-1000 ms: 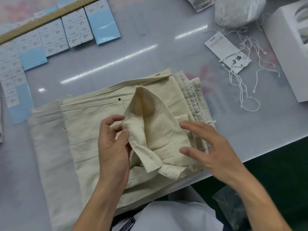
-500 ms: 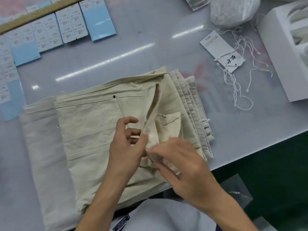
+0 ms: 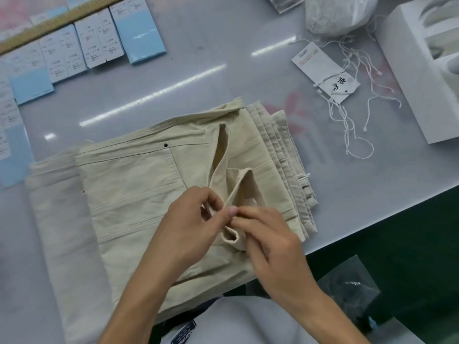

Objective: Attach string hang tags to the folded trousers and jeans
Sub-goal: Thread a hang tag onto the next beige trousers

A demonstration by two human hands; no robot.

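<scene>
A stack of folded cream trousers (image 3: 134, 194) lies in the middle of the pale table. My left hand (image 3: 188, 224) and my right hand (image 3: 270, 242) meet over its front right part, both pinching a raised cream flap of the top pair's fabric (image 3: 229, 194) between thumb and fingers. A white hang tag (image 3: 320, 68) with a string and black characters lies at the back right, beside a tangle of loose white strings (image 3: 352, 122). A knotted string end (image 3: 304, 177) shows at the stack's right edge.
Rows of blue and white paper tags (image 3: 99, 43) and a ruler (image 3: 57, 23) line the back left. A clear bag of strings (image 3: 340, 13) sits at the back, a white box (image 3: 419, 70) at the right. The table's front edge (image 3: 372, 219) runs diagonally at the right.
My right hand moved left from the stack's edge to meet my left hand. The opened fabric flap has been folded narrower and is now pinched by both hands.
</scene>
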